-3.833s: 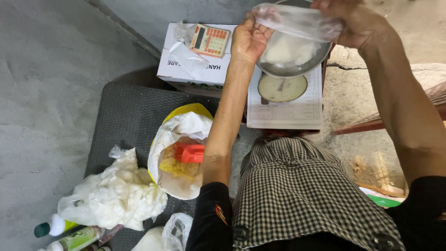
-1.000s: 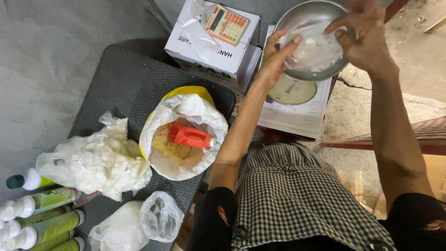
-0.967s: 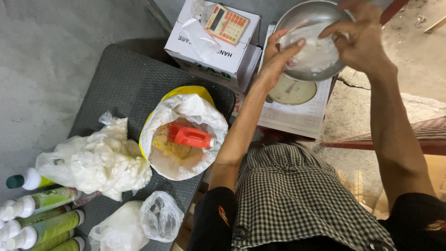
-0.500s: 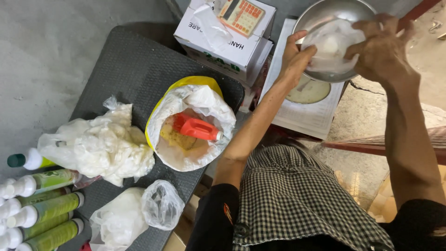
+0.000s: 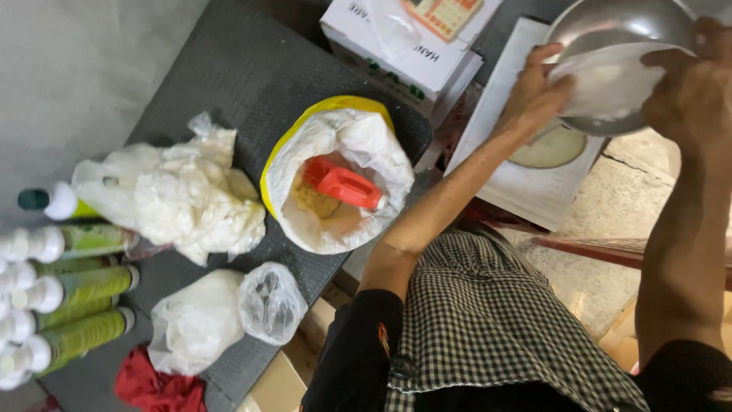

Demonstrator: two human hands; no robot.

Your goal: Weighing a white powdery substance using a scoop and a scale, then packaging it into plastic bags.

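My left hand [image 5: 534, 91] and my right hand [image 5: 690, 91] both grip a clear plastic bag [image 5: 610, 80] of white powder that rests in the metal bowl [image 5: 610, 23] of a white dial scale [image 5: 526, 172]. The left hand pinches the bag's left edge; the right covers its right side. To the left, on a dark mat [image 5: 252, 76], stands a yellow-rimmed sack lined with white plastic [image 5: 335, 179], holding yellowish powder and a red scoop [image 5: 343, 183].
A white cardboard box [image 5: 404, 46] with a calculator [image 5: 446, 11] on it sits behind the sack. Crumpled plastic bags [image 5: 175, 198] and two smaller bags [image 5: 229, 313] lie on the mat. Several green bottles with white caps [image 5: 69, 297] and a red cloth [image 5: 156, 385] lie at the left.
The view has shifted, so bowl and scale sit further right and higher in frame. Both hands stay on the bag in the bowl; earlier the bag was held above it.
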